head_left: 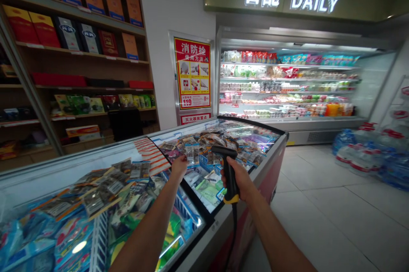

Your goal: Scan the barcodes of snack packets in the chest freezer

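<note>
My right hand is wrapped round the handle of a black and yellow barcode scanner, whose cable hangs down. The scanner's head points away from me, over the chest freezer. Further left, my left hand is closed in a pinch at the edge of a small see-through packet, held above the freezer's goods. Beyond both hands lies a heap of brown and grey packets. Under the glass between my hands are green and white packages.
Dark packets lie on the freezer's left part, beside blue ice-cream bags and a white basket divider. Large water bottles stand on the floor at right. A lit refrigerated shelf and boxed goods line the walls.
</note>
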Demonstrator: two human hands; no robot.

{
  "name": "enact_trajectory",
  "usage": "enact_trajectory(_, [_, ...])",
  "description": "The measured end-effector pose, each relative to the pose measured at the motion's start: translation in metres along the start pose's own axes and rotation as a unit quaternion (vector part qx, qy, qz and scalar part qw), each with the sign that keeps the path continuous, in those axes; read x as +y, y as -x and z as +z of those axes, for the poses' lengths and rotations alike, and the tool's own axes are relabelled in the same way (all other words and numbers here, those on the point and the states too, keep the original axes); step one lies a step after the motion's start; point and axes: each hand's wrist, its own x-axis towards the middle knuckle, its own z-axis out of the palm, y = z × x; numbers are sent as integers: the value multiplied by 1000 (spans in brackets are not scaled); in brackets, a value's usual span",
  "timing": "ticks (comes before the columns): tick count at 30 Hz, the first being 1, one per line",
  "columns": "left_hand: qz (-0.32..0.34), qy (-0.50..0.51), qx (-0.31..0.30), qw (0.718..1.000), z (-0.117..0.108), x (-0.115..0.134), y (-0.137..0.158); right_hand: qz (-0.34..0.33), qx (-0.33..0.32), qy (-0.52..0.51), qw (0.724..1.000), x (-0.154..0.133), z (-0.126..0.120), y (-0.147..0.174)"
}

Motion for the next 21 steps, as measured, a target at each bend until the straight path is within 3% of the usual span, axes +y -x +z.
enact_trajectory(6, [-22,-86,34,996,-55,-22,9,16,13,-17,1000,5,2,-3])
enact_trajectory(12, [-40,-251,89,963,-95,-38,25,18,8,-11,1000,6,9,-3])
enact_trajectory(15, [2,-317,168,933,-96,-37,35,17,17,-8,1000,5,9,-4])
enact_trajectory(17, [42,-344,183,920,-88,-33,41,15,26,-10,999,5,8,-5])
enact_trajectory(21, [125,-372,61,918,-67,-30,44,11,37,-17,999,5,1,-8])
